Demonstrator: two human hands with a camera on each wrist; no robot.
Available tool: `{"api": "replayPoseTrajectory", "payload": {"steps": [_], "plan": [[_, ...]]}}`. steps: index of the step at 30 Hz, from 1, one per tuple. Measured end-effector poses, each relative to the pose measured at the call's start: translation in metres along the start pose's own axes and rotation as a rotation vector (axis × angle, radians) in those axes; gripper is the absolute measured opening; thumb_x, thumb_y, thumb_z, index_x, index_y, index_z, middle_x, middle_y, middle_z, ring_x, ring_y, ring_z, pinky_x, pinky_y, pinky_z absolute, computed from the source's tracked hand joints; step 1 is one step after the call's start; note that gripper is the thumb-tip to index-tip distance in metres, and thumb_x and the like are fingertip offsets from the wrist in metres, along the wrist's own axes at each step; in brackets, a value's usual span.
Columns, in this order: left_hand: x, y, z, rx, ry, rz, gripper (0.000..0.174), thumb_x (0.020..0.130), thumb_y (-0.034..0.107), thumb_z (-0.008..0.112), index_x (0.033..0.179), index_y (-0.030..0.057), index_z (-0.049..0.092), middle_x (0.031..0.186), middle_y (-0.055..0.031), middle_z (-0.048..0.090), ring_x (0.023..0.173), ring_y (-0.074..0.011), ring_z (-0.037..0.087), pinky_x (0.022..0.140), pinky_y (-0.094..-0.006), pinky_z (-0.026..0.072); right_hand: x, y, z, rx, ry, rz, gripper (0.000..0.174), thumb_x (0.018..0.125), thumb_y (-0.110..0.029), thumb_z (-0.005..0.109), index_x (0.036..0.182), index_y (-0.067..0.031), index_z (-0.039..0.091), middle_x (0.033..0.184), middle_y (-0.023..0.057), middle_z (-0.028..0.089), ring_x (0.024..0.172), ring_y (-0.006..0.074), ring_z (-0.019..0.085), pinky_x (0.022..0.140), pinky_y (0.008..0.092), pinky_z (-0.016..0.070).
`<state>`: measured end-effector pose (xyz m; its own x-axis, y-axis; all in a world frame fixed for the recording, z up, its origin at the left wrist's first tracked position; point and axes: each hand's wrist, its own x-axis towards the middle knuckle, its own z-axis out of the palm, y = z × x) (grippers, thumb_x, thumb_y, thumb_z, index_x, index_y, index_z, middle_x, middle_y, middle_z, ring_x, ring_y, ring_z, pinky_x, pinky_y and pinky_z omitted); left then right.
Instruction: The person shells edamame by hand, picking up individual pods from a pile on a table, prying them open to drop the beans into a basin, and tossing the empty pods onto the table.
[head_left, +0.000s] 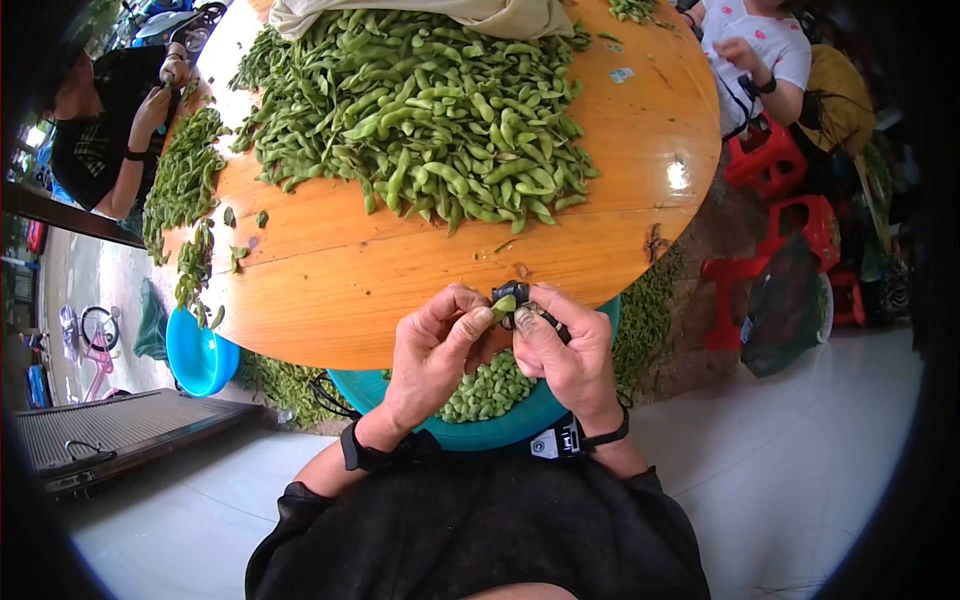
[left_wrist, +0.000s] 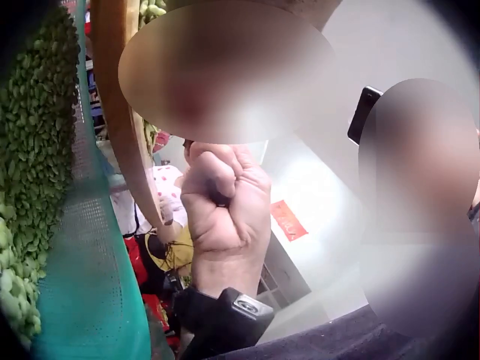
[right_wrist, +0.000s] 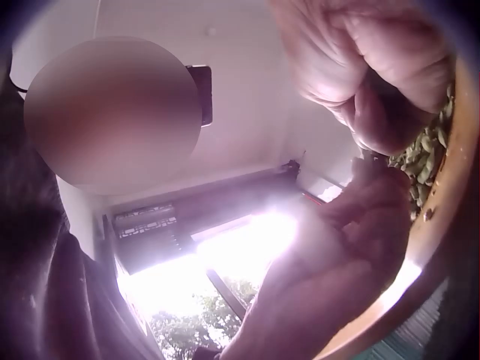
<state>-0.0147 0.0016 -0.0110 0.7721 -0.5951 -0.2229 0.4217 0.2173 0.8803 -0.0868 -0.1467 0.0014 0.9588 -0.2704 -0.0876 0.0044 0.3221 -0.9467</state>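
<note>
A small green bean pod (head_left: 503,307) shows between my two hands, over the table's near edge. My left hand (head_left: 440,338) pinches its near end between thumb and forefinger. My right hand (head_left: 568,350) meets the pod from the other side, thumb bent and fingers curled in. A black wrap-like piece (head_left: 510,291) sits at the right forefinger's tip, and a thin black curved piece shows behind the thumb; what it is I cannot tell. Below the hands stands a teal basin (head_left: 350,385) holding shelled green beans (head_left: 487,388). In the left wrist view the right hand (left_wrist: 229,202) appears curled.
A big heap of green pods (head_left: 430,120) covers the back of the round wooden table (head_left: 330,310), under a pale cloth (head_left: 430,14). More pods (head_left: 185,180) lie at the left. A blue basin (head_left: 200,353) and red stools (head_left: 800,225) stand around. Two people sit across the table.
</note>
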Motion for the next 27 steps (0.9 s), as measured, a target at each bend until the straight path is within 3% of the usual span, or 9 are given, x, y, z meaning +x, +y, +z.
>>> {"api": "replayPoseTrajectory", "payload": {"steps": [1,3,7,12,17,19,20,22,27], "plan": [[0.002,-0.005,-0.002,0.001,0.001,-0.003,0.014,0.099,0.012,0.060,0.089,0.0024,0.059,0.070,-0.0007,0.058,0.057,-0.0058,0.049,0.052,-0.0201,0.0396,0.001,-0.002,0.000,0.079,-0.038,0.055,0.022,0.096,-0.003,0.058,0.114,0.0092,0.061,0.079,0.0003,0.050,0.057,0.0039,0.048,0.047,0.0214,0.0389],[0.008,-0.019,-0.006,0.539,0.114,0.458,0.015,0.099,0.012,0.059,0.087,0.0032,0.057,0.068,-0.0004,0.056,0.057,-0.0061,0.048,0.053,-0.0199,0.0380,0.003,0.001,0.000,0.085,-0.045,0.062,0.022,0.097,-0.003,0.058,0.115,0.0092,0.061,0.080,0.0001,0.050,0.057,0.0038,0.048,0.048,0.0214,0.0389],[0.007,-0.019,-0.004,0.609,0.151,0.500,0.017,0.100,0.013,0.059,0.085,0.0039,0.056,0.070,0.0002,0.054,0.056,-0.0077,0.047,0.053,-0.0206,0.0371,0.005,0.005,0.004,0.070,-0.034,0.058,0.023,0.098,-0.003,0.056,0.117,0.0083,0.061,0.078,-0.0004,0.049,0.057,0.0037,0.046,0.048,0.0212,0.0372],[0.003,0.000,0.000,-0.321,-0.024,-0.179,0.025,0.102,0.024,0.056,0.085,0.0055,0.057,0.070,0.0013,0.053,0.054,-0.0063,0.042,0.047,-0.0214,0.0287,0.009,0.014,-0.003,0.309,-0.098,0.133,0.022,0.099,-0.004,0.054,0.117,0.0064,0.062,0.071,-0.0012,0.047,0.055,0.0036,0.041,0.047,0.0207,0.0343],[0.005,0.000,-0.003,-0.304,-0.085,-0.170,0.027,0.102,0.029,0.055,0.088,0.0052,0.057,0.071,-0.0007,0.057,0.055,-0.0046,0.041,0.046,-0.0210,0.0253,0.010,0.009,-0.008,0.380,-0.172,0.143,0.022,0.099,-0.005,0.053,0.117,0.0059,0.062,0.069,-0.0030,0.047,0.056,0.0034,0.042,0.048,0.0202,0.0351],[0.005,0.002,-0.002,-0.201,-0.082,-0.170,0.024,0.101,0.026,0.057,0.090,0.0040,0.057,0.072,-0.0015,0.058,0.055,-0.0048,0.043,0.045,-0.0213,0.0273,0.007,0.002,-0.008,0.067,-0.053,0.143,0.021,0.095,-0.004,0.059,0.113,0.0051,0.064,0.069,0.0001,0.052,0.056,0.0066,0.046,0.049,0.0233,0.0384],[0.005,0.002,0.001,0.035,0.032,-0.008,0.020,0.100,0.020,0.058,0.093,0.0021,0.058,0.073,-0.0017,0.059,0.058,-0.0062,0.049,0.047,-0.0212,0.0338,0.007,0.003,-0.007,0.067,-0.054,0.143,0.021,0.095,-0.004,0.059,0.113,0.0051,0.064,0.069,0.0001,0.052,0.056,0.0066,0.046,0.049,0.0233,0.0384],[0.005,0.011,0.018,0.198,0.176,0.167,0.012,0.096,0.006,0.062,0.103,-0.0029,0.057,0.072,-0.0035,0.064,0.069,-0.0113,0.067,0.059,-0.0235,0.0523,0.006,0.006,-0.006,-0.545,0.037,-0.155,0.020,0.087,-0.001,0.063,0.107,0.0038,0.065,0.072,0.0077,0.058,0.057,0.0155,0.055,0.051,0.0292,0.0434],[0.008,0.010,0.004,0.529,0.009,0.155,0.013,0.093,0.004,0.065,0.101,-0.0033,0.058,0.077,-0.0132,0.071,0.072,-0.0173,0.072,0.059,-0.0296,0.0564,0.002,-0.004,0.006,-0.821,0.059,-0.357,0.020,0.081,0.003,0.064,0.101,0.0023,0.065,0.077,0.0147,0.061,0.063,0.0308,0.062,0.055,0.0361,0.0478]]}}
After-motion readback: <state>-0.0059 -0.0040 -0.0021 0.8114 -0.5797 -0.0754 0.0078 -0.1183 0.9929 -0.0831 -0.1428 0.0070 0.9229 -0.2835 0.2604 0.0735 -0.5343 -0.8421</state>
